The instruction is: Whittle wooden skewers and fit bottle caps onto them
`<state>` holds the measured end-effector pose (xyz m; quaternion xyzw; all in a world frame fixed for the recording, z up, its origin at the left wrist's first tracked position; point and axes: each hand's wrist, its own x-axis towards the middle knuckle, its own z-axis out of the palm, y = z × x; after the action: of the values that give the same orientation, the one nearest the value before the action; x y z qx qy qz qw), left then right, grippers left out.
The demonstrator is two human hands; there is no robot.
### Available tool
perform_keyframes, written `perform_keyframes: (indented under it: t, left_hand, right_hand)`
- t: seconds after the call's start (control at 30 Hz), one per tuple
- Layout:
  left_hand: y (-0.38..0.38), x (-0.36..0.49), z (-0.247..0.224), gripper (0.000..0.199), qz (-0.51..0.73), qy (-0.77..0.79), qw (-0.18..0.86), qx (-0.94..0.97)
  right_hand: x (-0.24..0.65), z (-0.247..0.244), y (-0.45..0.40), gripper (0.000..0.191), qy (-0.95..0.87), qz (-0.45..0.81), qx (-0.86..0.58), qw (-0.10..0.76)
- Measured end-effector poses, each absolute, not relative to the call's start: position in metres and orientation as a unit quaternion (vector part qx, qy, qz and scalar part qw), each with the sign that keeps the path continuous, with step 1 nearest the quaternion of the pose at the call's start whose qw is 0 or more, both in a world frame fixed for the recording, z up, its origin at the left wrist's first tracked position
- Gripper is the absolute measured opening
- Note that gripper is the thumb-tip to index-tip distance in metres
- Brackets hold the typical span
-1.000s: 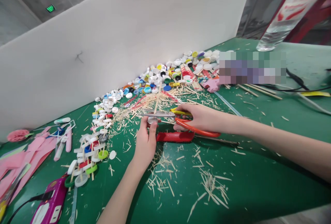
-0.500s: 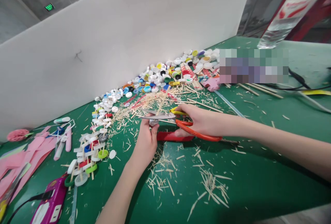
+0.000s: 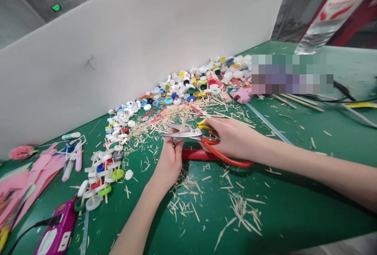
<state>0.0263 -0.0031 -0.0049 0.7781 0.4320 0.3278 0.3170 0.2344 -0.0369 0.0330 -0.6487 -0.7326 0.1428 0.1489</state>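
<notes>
My left hand (image 3: 169, 162) is closed, its thumb and fingers pinching a pale bottle cap (image 3: 177, 140), partly hidden by the fingers and blades. From the cap a thin wooden stick (image 3: 186, 115) rises, tilted slightly right. My right hand (image 3: 228, 135) grips scissors (image 3: 190, 133) with orange and yellow handles. Their metal blades are parted around the lower part of the stick, just above the cap. Beneath the right hand lies a red tool (image 3: 196, 154) with a serrated edge, partly covered; its kind is unclear.
Loose bottle caps (image 3: 179, 88) lie heaped along the white partition (image 3: 141, 43). Caps joined with sticks (image 3: 101, 176) stand at left, near a purple device (image 3: 57, 227) and pink paper (image 3: 41, 172). Wood splinters (image 3: 241, 210) litter the green table. A water bottle (image 3: 326, 19) stands at back right.
Both hands, with the scissors and the capped stick, sit slightly farther right in view. The scissor blades still straddle the stick, and both hands keep their hold.
</notes>
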Motion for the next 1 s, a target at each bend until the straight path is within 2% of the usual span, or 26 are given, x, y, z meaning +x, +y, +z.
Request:
perform_keyframes:
  t: [0.2,0.33,0.67,1.0]
  left_hand:
    - [-0.004,0.025,-0.001,0.046,0.286,0.465,0.332,0.769]
    - [-0.003,0.024,0.002,0.041,0.284,0.472,0.33,0.767]
    - [-0.004,0.024,0.006,0.034,0.282,0.429,0.396,0.761]
    - [-0.002,0.023,0.002,0.04,0.305,0.437,0.38,0.756]
  right_hand:
    - [0.236,0.032,-0.036,0.038,-0.744,0.069,-0.653,0.127]
    - [0.237,0.031,-0.036,0.042,-0.747,0.039,-0.649,0.138]
    - [0.239,0.03,-0.033,0.053,-0.746,0.107,-0.633,0.177]
    - [0.239,0.03,-0.033,0.07,-0.741,0.113,-0.639,0.171]
